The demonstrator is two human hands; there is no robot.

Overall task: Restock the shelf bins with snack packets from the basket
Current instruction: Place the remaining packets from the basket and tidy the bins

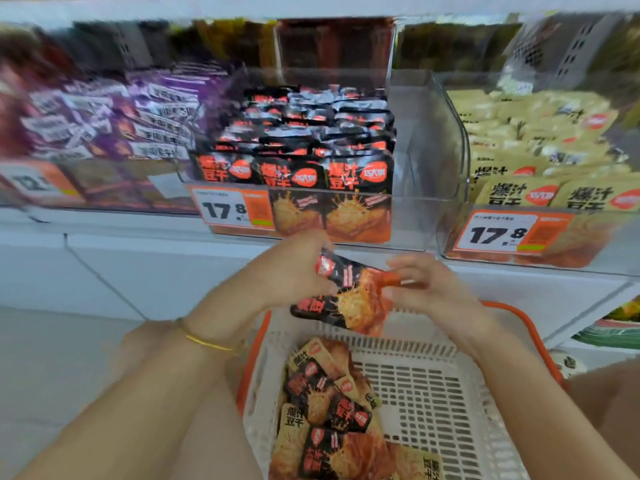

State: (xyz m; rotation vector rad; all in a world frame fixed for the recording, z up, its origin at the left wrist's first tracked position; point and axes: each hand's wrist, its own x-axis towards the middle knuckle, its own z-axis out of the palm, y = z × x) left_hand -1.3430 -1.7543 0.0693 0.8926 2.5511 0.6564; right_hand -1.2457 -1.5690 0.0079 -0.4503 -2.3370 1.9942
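Both hands hold black snack packets (349, 296) above the basket, just below the shelf edge. My left hand (291, 271) grips their upper left end; my right hand (426, 289) pinches the right side. The white plastic basket (433, 393) with an orange rim sits under my arms and holds several black and yellow packets (332, 410) along its left side. Straight ahead, a clear shelf bin (429, 161) holds rows of matching black packets (304, 140), with an open gap on its right side.
A bin of purple packets (114, 123) stands to the left and a bin of yellow packets (540, 147) to the right. Orange price tags (235, 211) reading 17.8 hang on the bin fronts. A white shelf ledge (138, 233) runs below the bins.
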